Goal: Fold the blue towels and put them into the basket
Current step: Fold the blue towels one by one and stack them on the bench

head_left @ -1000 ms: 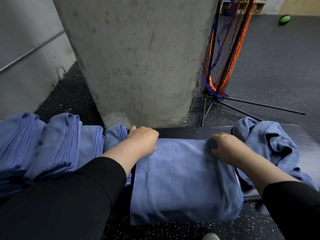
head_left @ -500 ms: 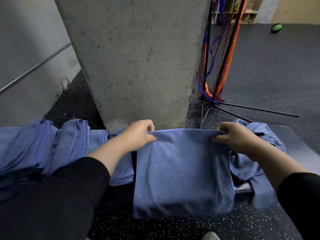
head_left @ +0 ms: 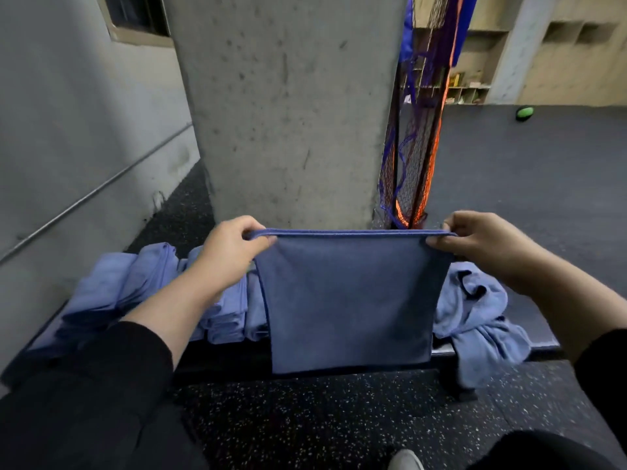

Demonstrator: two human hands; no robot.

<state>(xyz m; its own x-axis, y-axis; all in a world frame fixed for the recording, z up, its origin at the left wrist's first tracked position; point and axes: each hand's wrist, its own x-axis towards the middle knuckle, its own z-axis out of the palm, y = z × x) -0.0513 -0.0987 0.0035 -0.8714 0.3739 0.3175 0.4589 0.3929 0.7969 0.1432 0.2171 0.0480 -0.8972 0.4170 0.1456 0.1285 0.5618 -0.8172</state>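
Observation:
A folded blue towel (head_left: 349, 300) hangs flat in the air in front of me, above the black bench (head_left: 488, 347). My left hand (head_left: 230, 249) pinches its top left corner and my right hand (head_left: 481, 242) pinches its top right corner, with the top edge stretched straight between them. Several folded blue towels (head_left: 135, 286) lie in a row on the bench to the left. A crumpled blue towel (head_left: 475, 320) lies on the bench to the right. No basket is in view.
A concrete pillar (head_left: 288, 106) stands right behind the bench. A folded orange and blue net on a stand (head_left: 417, 137) leans beside it. A grey wall (head_left: 68, 130) runs along the left. Dark speckled floor (head_left: 305, 422) lies below, with a green ball (head_left: 525, 113) far right.
Both hands have lifted the folded towel off the bench by its far corners. It now hangs upright between them instead of lying flat.

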